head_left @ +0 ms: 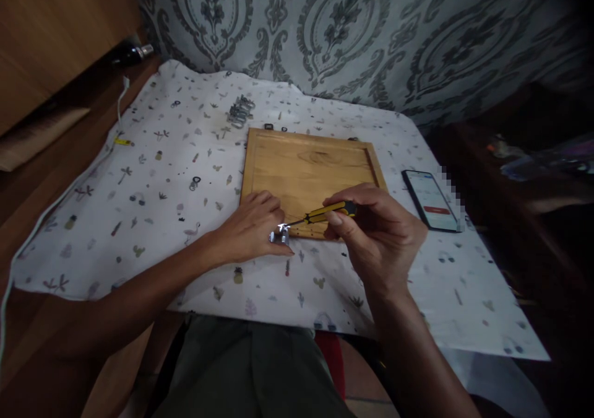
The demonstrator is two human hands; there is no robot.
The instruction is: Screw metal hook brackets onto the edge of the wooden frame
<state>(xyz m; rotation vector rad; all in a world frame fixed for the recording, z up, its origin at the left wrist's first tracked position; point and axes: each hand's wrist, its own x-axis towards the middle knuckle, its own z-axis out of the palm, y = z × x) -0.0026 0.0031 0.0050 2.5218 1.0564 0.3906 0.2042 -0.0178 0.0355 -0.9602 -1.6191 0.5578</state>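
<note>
White printed cloth (106,201) covers the worktop, and the larger items lie on it. We judge it soft and liable to ruck if something is dragged over it.

Wooden panel (315,173): flat on the cloth, in front of us, with a raised border round a recessed middle. We rate it stiff and moderately light; its finish may be a little slick. Best hold: both side borders from outside, or a palm pressed on the near left corner.

Left hand (250,226): fingers across the panel's near left part, thumb lower, with the grip clamped on a metal fitting. Right hand (385,238): grip together on the screwdriver handle, thumb and fingers around it.

Phone (429,201): screen lit, to the right of the panel, well apart from the metal. We judge its glass fragile and slippery; take it by the long edges.

Screwdriver (329,210): yellow and black handle, shaft pointing left, tip at the fitting. Light and rigid, in our estimate. The thick handle offers good purchase; the thin shaft could skid off metal.

Metal pieces (240,111): a grey cluster beyond the panel's far left corner. Probably hard, and easy to scatter; pick up singly by the sides.

Metal fitting (281,235): shiny, at the panel's near edge. We expect hard, smooth, slippery surfaces; pinch its sides, fingertips away from the tip. Whether it is fastened, we cannot tell.
</note>
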